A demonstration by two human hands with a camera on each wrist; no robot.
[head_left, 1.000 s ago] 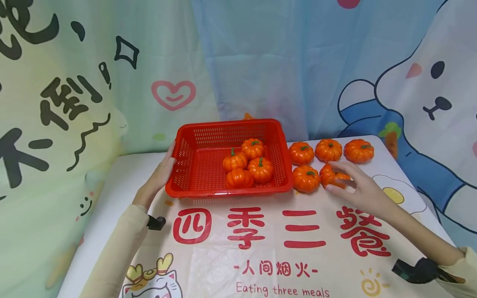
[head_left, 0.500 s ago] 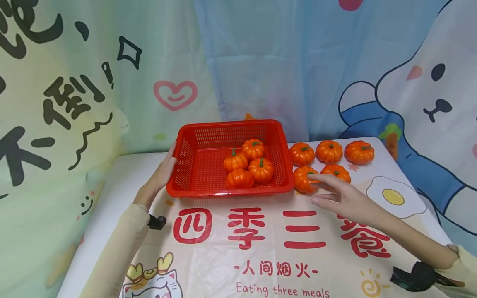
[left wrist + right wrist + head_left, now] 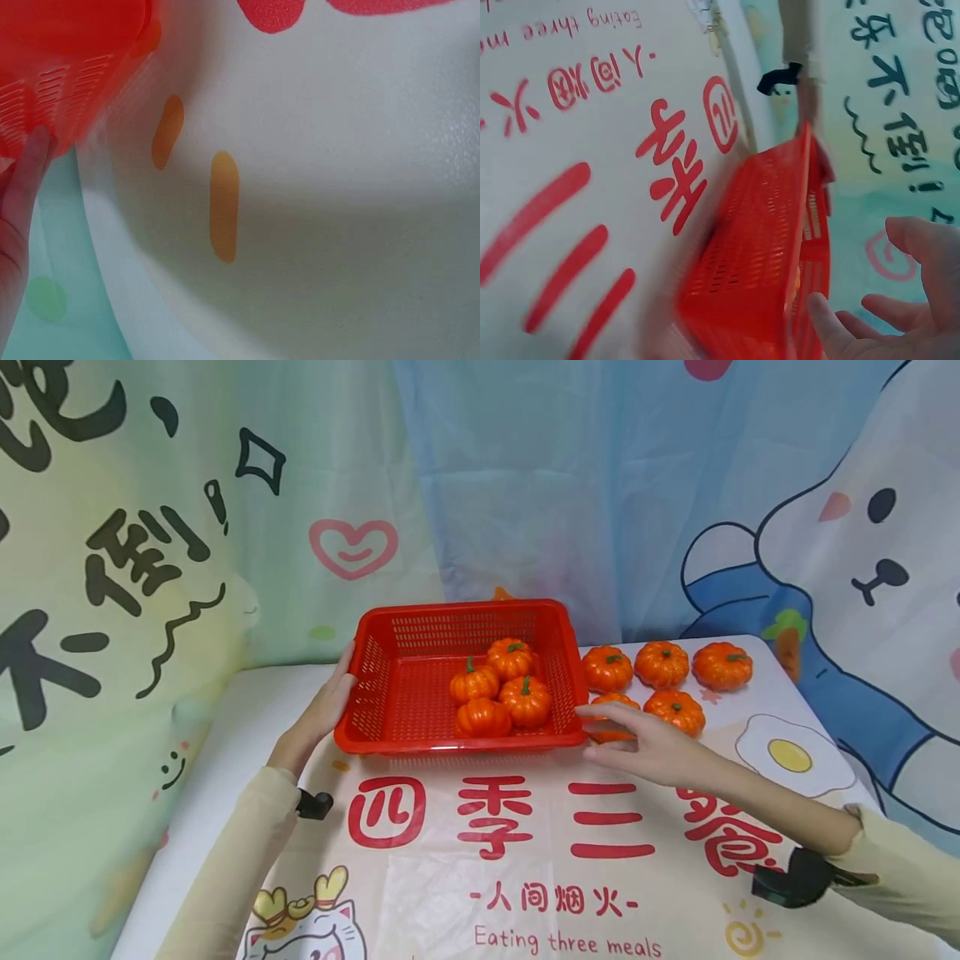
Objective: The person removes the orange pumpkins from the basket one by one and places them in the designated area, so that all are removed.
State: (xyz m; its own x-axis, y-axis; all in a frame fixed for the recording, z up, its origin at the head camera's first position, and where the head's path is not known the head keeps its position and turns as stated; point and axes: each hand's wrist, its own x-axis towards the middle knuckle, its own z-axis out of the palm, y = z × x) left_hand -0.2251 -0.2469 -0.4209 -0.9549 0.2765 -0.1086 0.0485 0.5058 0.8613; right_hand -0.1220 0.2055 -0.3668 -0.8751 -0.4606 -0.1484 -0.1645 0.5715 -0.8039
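A red plastic basket point(image 3: 420, 693) with slotted walls stands on the table, several small orange pumpkins point(image 3: 483, 718) grouped in its right half. My left hand point(image 3: 322, 710) lies along the basket's left wall with straight fingers, which the left wrist view shows against the slots. Beside the right front corner of the basket is my right hand point(image 3: 630, 743), its fingers spread and apart from the thumb, holding nothing. It partly hides an orange pumpkin point(image 3: 615, 700) behind it. In the right wrist view the right hand's fingertips point(image 3: 819, 304) are right at the basket rim.
More orange pumpkins point(image 3: 663, 665) sit in two rows right of the basket, near the table's back edge. A printed cloth point(image 3: 525, 827) with red characters covers the table. Behind it hangs a patterned curtain point(image 3: 510, 485).
My right hand has moved left from the front-row pumpkins to the basket's right front corner, carrying nothing. My left hand stays at the basket's left wall. The pumpkins have not moved noticeably.
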